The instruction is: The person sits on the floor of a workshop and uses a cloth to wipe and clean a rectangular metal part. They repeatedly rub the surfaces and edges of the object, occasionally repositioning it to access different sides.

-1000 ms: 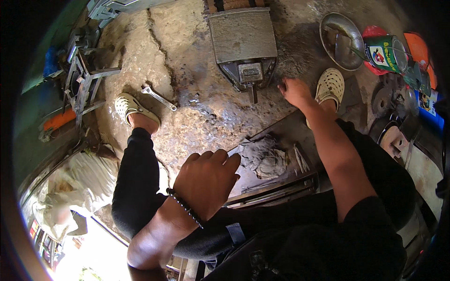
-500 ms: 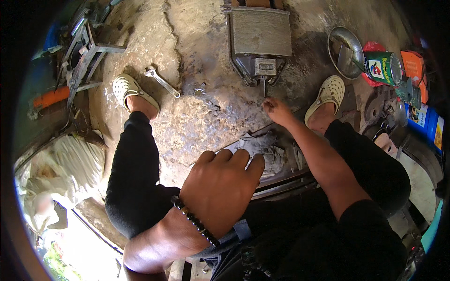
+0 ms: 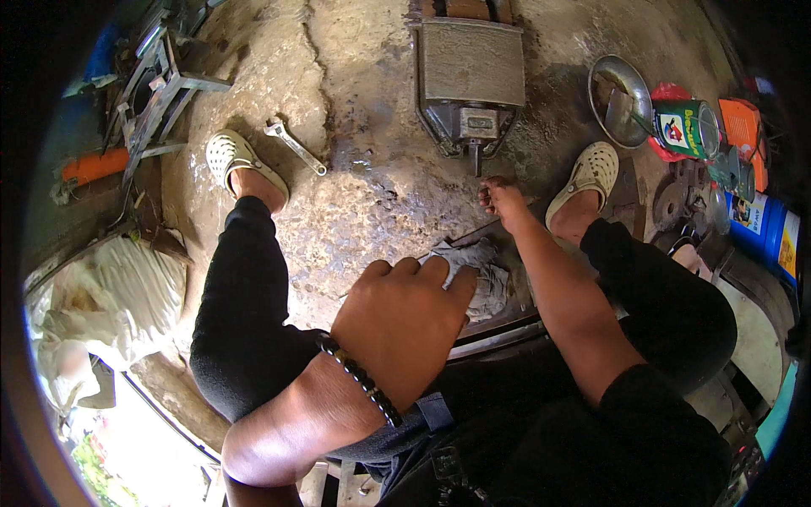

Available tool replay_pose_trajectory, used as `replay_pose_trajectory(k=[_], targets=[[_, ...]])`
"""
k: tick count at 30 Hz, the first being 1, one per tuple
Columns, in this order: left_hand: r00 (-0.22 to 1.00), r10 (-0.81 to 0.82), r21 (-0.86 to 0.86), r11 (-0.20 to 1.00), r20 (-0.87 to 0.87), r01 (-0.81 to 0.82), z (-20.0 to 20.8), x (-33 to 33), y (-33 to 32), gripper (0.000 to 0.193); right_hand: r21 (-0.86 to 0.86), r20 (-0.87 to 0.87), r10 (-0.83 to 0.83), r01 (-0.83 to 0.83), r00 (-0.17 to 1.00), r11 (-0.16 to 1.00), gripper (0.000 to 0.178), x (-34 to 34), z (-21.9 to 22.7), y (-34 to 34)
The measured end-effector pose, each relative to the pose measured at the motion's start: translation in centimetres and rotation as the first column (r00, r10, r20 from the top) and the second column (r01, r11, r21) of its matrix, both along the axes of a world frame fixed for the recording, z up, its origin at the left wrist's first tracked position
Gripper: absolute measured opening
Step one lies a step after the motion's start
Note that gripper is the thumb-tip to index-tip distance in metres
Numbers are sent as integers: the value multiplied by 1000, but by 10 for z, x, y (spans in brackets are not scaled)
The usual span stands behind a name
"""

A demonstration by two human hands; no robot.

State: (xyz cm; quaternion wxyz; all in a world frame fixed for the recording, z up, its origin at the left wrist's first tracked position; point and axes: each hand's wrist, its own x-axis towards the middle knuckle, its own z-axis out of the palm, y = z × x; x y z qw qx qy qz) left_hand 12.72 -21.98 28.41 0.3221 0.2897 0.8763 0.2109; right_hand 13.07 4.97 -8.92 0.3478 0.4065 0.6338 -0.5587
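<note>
My right hand (image 3: 504,203) reaches forward with its fingers curled in, just off the near end of a short metal shaft (image 3: 476,160). That shaft sticks out of a heavy grey metal block with a flat top, which looks like a machine vise (image 3: 471,63), lying on the floor. Whatever the curled fingers may hold is too small to make out. My left hand (image 3: 401,325), a dark beaded bracelet (image 3: 361,380) on its wrist, hangs back-up in front of my lap. Its fingers bend down and away, hiding their tips. Beyond it lies a crumpled grey rag (image 3: 483,275).
An adjustable wrench (image 3: 296,146) lies beside my left shoe (image 3: 243,160). Right of the vise are a metal bowl (image 3: 621,101), a green can (image 3: 688,128), an orange case (image 3: 743,139) and a blue container (image 3: 760,228). A metal frame (image 3: 160,101) stands at far left.
My right hand has drawn slightly back and to the right, away from the shaft's end. The left hand has shifted a little downward.
</note>
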Motion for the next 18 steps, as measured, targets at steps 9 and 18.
replay_pose_trajectory(k=[9, 18], targets=[[867, 458, -150, 888, 198, -435, -158, -46, 55, 52, -168, -193, -635, 612, 748, 773, 18, 30, -53, 9], [-96, 570, -254, 203, 816, -946, -326, -60, 118, 38, 484, -606, -329, 664, 724, 569, 21, -30, -18, -16]])
